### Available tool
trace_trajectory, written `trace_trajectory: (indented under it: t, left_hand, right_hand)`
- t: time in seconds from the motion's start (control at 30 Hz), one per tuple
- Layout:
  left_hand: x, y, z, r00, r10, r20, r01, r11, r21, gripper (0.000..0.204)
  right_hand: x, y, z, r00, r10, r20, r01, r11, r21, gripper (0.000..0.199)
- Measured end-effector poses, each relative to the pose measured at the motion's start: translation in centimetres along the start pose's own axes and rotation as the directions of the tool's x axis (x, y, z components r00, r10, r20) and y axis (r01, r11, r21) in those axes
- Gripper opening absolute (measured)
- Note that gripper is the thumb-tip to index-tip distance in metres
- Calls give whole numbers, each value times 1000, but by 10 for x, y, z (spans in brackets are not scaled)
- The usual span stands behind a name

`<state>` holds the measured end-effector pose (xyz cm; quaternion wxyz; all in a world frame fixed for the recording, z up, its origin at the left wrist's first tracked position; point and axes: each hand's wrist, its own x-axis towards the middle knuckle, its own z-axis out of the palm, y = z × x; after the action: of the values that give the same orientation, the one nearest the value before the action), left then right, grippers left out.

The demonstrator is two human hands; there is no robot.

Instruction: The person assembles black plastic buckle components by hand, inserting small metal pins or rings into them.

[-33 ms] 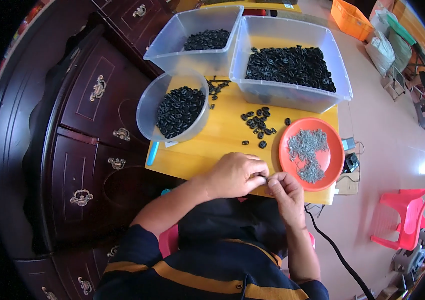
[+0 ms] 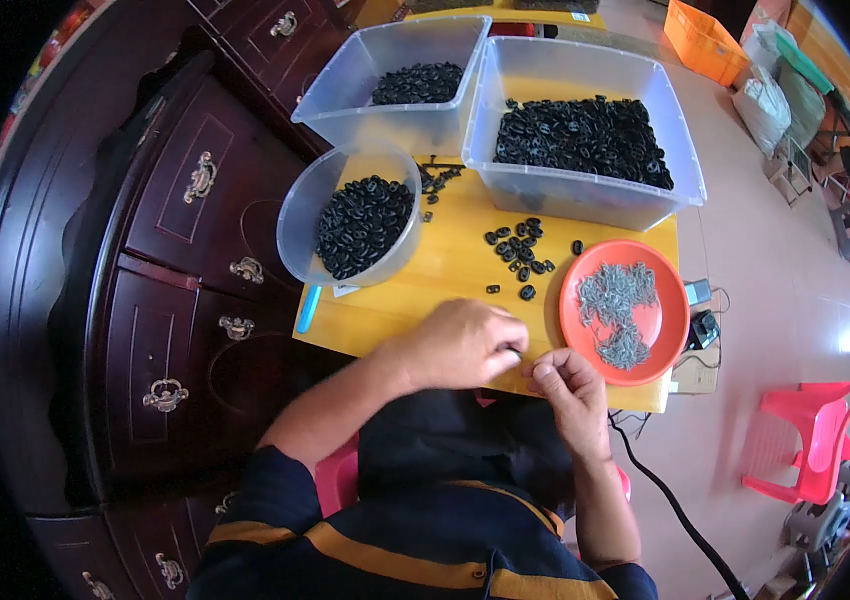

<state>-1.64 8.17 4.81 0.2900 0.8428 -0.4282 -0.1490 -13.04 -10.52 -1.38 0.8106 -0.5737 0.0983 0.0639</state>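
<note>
Yellow table (image 2: 425, 290) beside a dark cabinet. My left hand (image 2: 460, 345) and right hand (image 2: 565, 385) meet at the near edge, fingers pinching one small black piece (image 2: 515, 350) together; the loose black pieces (image 2: 520, 250) lie just beyond, nearer my left.

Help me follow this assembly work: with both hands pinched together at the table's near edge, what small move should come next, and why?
Probably finish pressing the small piece pinched between the left hand and right hand; what it is cannot be told. Both sets of fingertips meet there, so neither hand is free yet to reach the loose black rings or the grey metal clips on the orange plate.
</note>
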Motion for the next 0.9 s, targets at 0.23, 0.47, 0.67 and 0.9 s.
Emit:
trace_trajectory:
  t: [0.23, 0.47, 0.67, 0.9]
  left_hand:
    - [30, -45, -128, 714, -59, -698, 216, 966, 139, 46]
    - [14, -41, -48, 878, -146, -456, 147, 989, -35, 20]
    - [13, -57, 23, 920, -128, -369, 168, 983, 77, 18]
    - [35, -46, 41, 927, -72, -368, 120, 987, 107, 20]
  right_hand:
    - [2, 0, 3, 999, -23, 31, 25, 998, -56, 9]
    - [3, 0, 1, 1000, -19, -10, 18, 998, -55, 8]
    - [1, 4, 0, 998, 12, 63, -4, 992, -125, 10]
    - [0, 5, 0, 998, -16, 61, 30, 968, -248, 10]
